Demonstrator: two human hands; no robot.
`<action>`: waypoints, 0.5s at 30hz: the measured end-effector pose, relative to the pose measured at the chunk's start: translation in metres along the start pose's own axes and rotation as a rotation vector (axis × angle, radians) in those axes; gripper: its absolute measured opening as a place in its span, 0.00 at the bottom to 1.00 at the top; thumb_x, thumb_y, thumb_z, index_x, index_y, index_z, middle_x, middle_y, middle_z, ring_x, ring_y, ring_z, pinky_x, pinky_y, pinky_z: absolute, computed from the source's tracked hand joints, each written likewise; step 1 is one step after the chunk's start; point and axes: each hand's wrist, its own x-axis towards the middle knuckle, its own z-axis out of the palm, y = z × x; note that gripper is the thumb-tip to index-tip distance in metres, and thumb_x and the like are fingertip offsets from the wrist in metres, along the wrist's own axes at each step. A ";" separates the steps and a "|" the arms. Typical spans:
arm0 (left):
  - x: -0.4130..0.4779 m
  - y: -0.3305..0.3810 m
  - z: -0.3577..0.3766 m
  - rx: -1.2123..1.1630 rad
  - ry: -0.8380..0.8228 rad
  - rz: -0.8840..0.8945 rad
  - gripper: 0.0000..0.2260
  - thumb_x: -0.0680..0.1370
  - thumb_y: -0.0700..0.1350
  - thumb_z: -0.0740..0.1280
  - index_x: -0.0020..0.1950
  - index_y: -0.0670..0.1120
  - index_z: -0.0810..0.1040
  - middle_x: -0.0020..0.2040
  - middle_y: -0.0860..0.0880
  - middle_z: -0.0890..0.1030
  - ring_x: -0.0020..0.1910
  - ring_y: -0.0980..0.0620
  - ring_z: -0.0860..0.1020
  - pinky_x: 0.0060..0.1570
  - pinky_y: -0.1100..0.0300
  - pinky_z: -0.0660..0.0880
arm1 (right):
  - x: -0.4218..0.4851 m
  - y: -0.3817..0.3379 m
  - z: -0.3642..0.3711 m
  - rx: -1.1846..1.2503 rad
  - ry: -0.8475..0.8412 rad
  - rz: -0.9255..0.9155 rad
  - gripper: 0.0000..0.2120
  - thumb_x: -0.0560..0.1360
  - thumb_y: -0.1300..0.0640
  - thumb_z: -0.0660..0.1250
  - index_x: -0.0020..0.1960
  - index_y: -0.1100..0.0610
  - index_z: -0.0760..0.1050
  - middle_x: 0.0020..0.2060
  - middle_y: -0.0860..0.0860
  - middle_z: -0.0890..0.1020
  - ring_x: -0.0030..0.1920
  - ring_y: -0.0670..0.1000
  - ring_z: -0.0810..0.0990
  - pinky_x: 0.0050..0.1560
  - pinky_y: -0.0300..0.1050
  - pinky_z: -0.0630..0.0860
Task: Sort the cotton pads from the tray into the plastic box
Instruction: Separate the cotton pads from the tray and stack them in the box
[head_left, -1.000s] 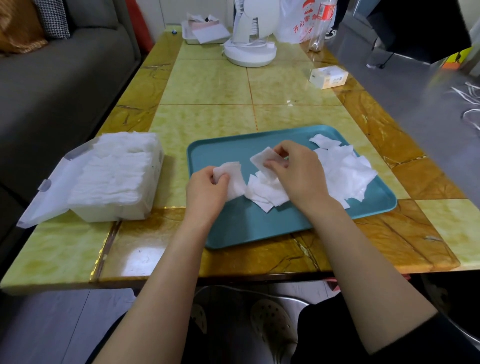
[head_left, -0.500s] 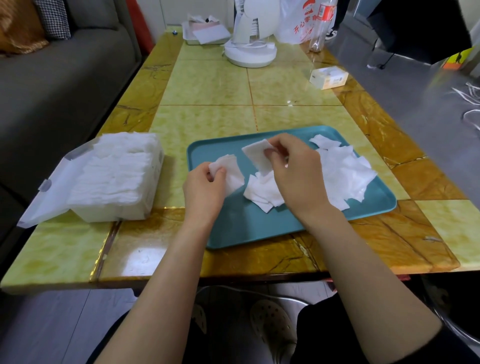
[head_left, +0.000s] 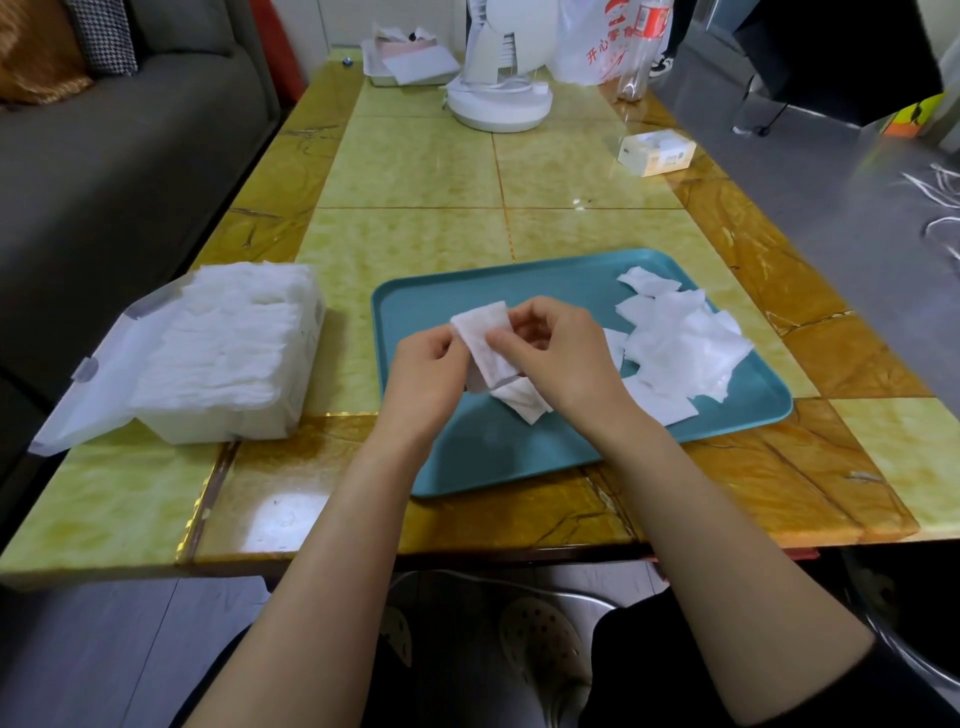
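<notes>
Hands: left hand (head_left: 426, 374) and right hand (head_left: 561, 358) meet over the teal tray (head_left: 519, 457), both pinching one held pad (head_left: 483, 332), left on its near edge, right on the other side.
Loose pads: messy heap (head_left: 680, 348) on the tray's right half, plus a few strays (head_left: 522, 402) right under the hands.
Box: plastic box (head_left: 228, 358) sits on the surface (head_left: 415, 171) just left of the tray, lid flipped open, stuffed with pads.
Far end: white fan base (head_left: 498, 104), well apart.

The green and amber tiled table (head_left: 415, 171) carries 1 teal tray (head_left: 519, 457), plastic box (head_left: 228, 421), fan base (head_left: 498, 106), small carton (head_left: 655, 151).
</notes>
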 end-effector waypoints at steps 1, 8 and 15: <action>0.001 0.000 0.000 0.006 0.005 -0.012 0.20 0.73 0.51 0.59 0.43 0.33 0.77 0.38 0.41 0.77 0.40 0.50 0.72 0.44 0.50 0.72 | -0.002 0.000 0.000 -0.035 0.005 -0.025 0.05 0.72 0.57 0.71 0.42 0.54 0.75 0.32 0.42 0.76 0.32 0.38 0.74 0.36 0.27 0.69; -0.002 0.003 -0.001 0.046 -0.016 0.010 0.15 0.74 0.57 0.67 0.40 0.45 0.77 0.37 0.48 0.78 0.38 0.51 0.77 0.43 0.51 0.75 | -0.003 0.000 0.001 -0.162 -0.011 -0.085 0.03 0.75 0.57 0.68 0.43 0.54 0.75 0.33 0.43 0.75 0.33 0.40 0.72 0.37 0.29 0.68; 0.007 -0.010 -0.005 0.302 0.258 0.158 0.09 0.75 0.40 0.67 0.43 0.33 0.78 0.40 0.33 0.80 0.34 0.51 0.71 0.36 0.56 0.67 | 0.002 0.017 -0.019 -0.514 -0.101 0.051 0.13 0.76 0.59 0.64 0.60 0.57 0.72 0.56 0.53 0.77 0.54 0.53 0.75 0.53 0.45 0.70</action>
